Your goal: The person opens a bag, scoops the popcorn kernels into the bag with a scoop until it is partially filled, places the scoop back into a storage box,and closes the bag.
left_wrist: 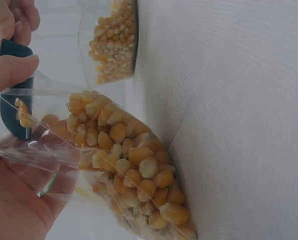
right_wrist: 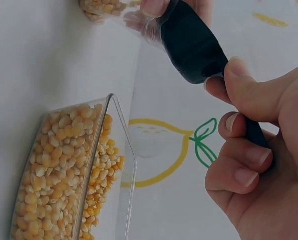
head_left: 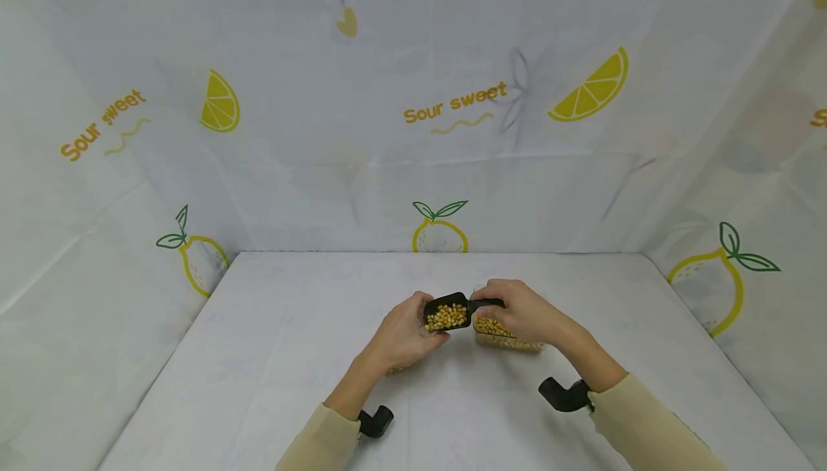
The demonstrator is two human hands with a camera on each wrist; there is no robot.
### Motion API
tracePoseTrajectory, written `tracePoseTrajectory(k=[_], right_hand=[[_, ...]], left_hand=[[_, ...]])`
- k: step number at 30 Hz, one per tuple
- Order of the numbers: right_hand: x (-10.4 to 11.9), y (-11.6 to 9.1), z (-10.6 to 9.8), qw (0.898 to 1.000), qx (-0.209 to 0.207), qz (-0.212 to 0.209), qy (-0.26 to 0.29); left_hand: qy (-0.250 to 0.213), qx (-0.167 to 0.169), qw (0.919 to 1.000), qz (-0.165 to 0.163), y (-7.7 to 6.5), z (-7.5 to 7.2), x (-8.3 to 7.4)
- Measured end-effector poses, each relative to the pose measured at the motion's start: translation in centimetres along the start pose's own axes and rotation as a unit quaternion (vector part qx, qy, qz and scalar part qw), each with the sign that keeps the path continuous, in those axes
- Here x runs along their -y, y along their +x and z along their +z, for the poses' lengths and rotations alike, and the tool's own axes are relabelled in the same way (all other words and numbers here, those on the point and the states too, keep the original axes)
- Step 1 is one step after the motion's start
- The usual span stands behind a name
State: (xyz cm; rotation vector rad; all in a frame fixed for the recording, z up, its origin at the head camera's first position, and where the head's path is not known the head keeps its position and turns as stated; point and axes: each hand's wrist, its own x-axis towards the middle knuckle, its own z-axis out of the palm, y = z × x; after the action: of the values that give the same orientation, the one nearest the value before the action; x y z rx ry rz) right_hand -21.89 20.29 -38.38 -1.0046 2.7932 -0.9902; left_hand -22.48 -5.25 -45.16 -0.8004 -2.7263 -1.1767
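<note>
My right hand (head_left: 526, 313) grips the handle of a black scoop (head_left: 460, 299), which carries yellow corn kernels (head_left: 447, 316). With its fingers round the mouth, my left hand (head_left: 402, 334) holds a clear plastic bag (left_wrist: 133, 170) that is partly filled with kernels. The scoop's front end lies at the bag's mouth; in the left wrist view a few kernels show on it behind the clear film. Below the right hand stands a clear box (right_wrist: 63, 165) of corn kernels, partly hidden by that hand in the head view.
A white-covered table (head_left: 278, 356) lies under the hands, with a lemon-print cloth (head_left: 291, 133) hung behind and at both sides. Black curved camera mounts (head_left: 564, 393) jut from both wrists, close above the table.
</note>
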Motion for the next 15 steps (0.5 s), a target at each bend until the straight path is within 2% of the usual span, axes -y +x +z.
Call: tracePoseTrajectory(k=[15], right_hand=[[0.94, 0.18, -0.39, 0.999, 0.002, -0.005, -0.046]], left_hand=[[-0.005, 0.001, 0.9999, 0.011, 0.02, 0.02, 0.15]])
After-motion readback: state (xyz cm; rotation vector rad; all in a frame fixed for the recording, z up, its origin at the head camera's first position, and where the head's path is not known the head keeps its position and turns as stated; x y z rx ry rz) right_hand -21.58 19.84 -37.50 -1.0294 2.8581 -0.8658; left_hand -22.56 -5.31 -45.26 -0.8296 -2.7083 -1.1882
